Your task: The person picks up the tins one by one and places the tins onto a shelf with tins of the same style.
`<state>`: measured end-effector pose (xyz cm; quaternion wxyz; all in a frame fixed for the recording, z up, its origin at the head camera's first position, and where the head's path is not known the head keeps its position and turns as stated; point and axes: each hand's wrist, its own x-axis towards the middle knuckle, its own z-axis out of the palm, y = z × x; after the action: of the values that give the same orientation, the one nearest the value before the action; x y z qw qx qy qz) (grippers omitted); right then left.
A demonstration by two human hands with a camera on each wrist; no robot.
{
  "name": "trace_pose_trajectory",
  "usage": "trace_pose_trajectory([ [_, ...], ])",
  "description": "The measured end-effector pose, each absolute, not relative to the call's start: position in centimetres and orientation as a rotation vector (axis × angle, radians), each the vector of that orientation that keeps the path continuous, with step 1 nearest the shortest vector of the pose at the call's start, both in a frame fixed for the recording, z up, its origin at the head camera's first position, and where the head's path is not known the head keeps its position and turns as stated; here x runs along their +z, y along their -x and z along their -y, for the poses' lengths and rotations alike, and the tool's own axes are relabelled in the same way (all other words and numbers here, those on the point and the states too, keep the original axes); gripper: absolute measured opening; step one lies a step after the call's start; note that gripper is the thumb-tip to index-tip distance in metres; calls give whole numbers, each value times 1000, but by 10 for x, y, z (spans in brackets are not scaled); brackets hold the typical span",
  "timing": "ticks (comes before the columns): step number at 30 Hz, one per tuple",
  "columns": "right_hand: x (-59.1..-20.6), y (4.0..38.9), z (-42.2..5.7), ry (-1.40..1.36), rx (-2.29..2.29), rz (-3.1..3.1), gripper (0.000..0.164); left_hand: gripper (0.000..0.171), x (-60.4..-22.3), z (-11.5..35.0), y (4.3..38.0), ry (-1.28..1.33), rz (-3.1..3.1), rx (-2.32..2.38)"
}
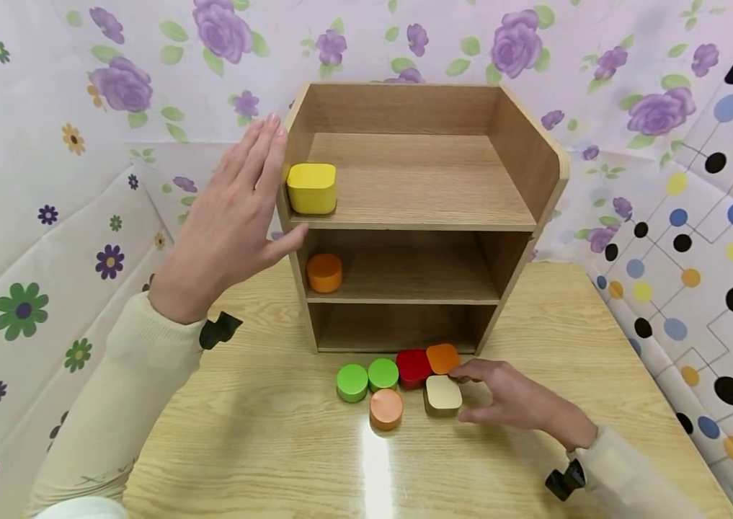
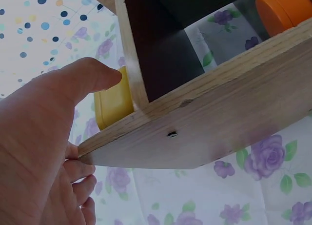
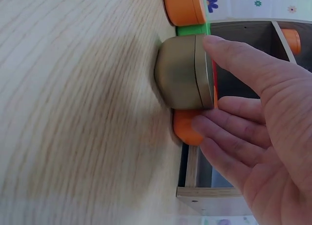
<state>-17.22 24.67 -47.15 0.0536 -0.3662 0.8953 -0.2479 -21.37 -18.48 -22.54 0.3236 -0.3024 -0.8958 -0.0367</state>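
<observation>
Resting on the wooden table, right hand, fingers loosely spread, thumb and fingertips touching the beige block without closing round it. Sitting just in front of the wooden shelf, beside a red block, two orange blocks and two green blocks. Hovering higher up, left hand, flat and open, fingers pressed together against the shelf's left side, next to the yellow block on the top shelf.
</observation>
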Motion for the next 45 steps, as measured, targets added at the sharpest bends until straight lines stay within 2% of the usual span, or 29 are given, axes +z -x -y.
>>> trace_pose_trajectory([
  [8,-478,172,-241,1124,-785,-2738,61,108,-227,187,217,773,2386,-43],
  [29,-484,164,-231,1073,-732,-2829,68,108,-229,187,220,789,2367,-57],
  [45,-482,166,-224,1051,-807,-2767,56,108,-229,186,222,808,2362,-60],
])
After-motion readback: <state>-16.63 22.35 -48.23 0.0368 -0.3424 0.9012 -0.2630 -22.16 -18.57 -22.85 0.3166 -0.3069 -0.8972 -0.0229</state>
